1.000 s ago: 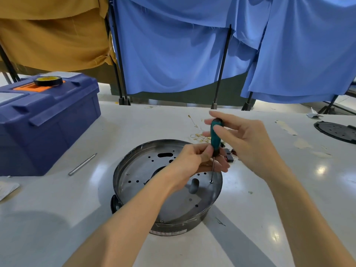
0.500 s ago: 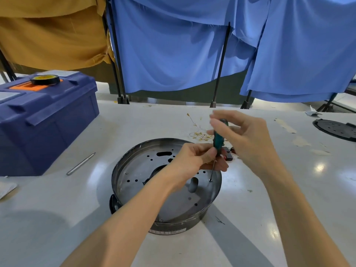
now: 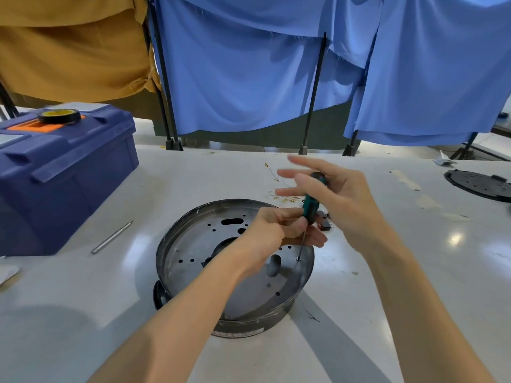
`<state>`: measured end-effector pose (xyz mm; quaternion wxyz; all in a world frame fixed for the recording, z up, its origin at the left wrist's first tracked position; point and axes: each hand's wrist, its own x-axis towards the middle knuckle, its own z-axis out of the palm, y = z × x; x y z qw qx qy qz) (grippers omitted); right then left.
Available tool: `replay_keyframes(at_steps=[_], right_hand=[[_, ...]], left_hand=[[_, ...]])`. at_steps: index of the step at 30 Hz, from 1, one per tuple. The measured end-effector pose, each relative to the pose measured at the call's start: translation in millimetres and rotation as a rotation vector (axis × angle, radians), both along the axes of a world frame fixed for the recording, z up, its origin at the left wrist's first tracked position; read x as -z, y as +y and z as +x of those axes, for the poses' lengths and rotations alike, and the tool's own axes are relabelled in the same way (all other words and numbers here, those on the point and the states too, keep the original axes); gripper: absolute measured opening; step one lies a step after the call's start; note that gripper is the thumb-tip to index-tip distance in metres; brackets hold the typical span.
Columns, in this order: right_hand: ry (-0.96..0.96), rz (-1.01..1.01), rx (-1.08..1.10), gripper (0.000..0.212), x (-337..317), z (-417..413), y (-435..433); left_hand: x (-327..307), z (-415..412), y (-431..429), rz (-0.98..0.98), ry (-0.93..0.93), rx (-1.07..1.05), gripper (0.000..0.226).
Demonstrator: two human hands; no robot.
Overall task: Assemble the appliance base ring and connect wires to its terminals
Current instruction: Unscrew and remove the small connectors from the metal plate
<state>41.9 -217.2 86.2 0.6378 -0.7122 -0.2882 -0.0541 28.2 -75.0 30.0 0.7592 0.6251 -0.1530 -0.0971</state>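
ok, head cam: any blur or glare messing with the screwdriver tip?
Head view: the right hand fingers are motion-blurred above the screwdriver; its tip on the base ring reads sharp, as does the left hand pinching it. Glare spots sit on the table right of the ring, off the work. Poles bow from the wide-angle lens.

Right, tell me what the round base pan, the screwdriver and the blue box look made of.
The base pan: sheet metal, likely steel, dull grey sheen, punched holes. The screwdriver: handle seems plastic or rubber, matte green with black cap; thin metal shaft. The blue box: moulded plastic, faintly glossy, with ribs.
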Motion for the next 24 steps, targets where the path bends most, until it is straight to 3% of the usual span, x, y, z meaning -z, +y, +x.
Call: replay_keyframes(at_steps=[1,3,6,8,10,12,15,17,20,24], right_hand=[[-0.007,0.02,-0.081,0.025,-0.4,0.8,-3.9],[-0.082,0.035,-0.008,0.02,2.6,1.1,-4.9],[-0.187,0.038,0.403,0.026,11.5,3.8,9.2],[-0.326,-0.115,0.731,0.041,17.5,7.5,19.0],[-0.413,-0.196,0.92,0.047,18.8,4.6,27.1],[-0.357,-0.208,0.781,0.048,13.3,5.4,22.8],[-0.08,-0.062,0.146,0.02,-1.6,4.6,5.5],[-0.073,-0.074,0.006,0.022,-4.5,5.4,-1.4],[-0.146,-0.014,0.187,0.015,2.7,4.4,5.9],[-0.377,-0.087,0.681,0.021,21.5,0.0,29.7]], left_hand=[[-0.2,-0.6,0.6,0.0,0.003,0.013,0.021],[-1.1,-0.4,0.6,-0.013,0.018,0.013,0.02],[-3.9,-0.4,-1.2,-0.027,0.035,-0.047,0.025],[-3.8,0.7,-6.0,-0.005,0.031,-0.087,0.024],[-3.6,1.5,-9.7,0.017,0.034,-0.121,0.016],[-2.7,3.0,-8.0,0.023,0.047,-0.127,0.016],[-0.8,3.7,0.9,0.024,0.061,-0.093,0.021],[-1.5,3.3,4.4,0.003,0.07,-0.077,0.021],[-3.9,2.5,2.8,-0.054,0.065,-0.077,0.016],[-4.1,2.0,-3.3,-0.005,0.052,-0.101,0.013]])
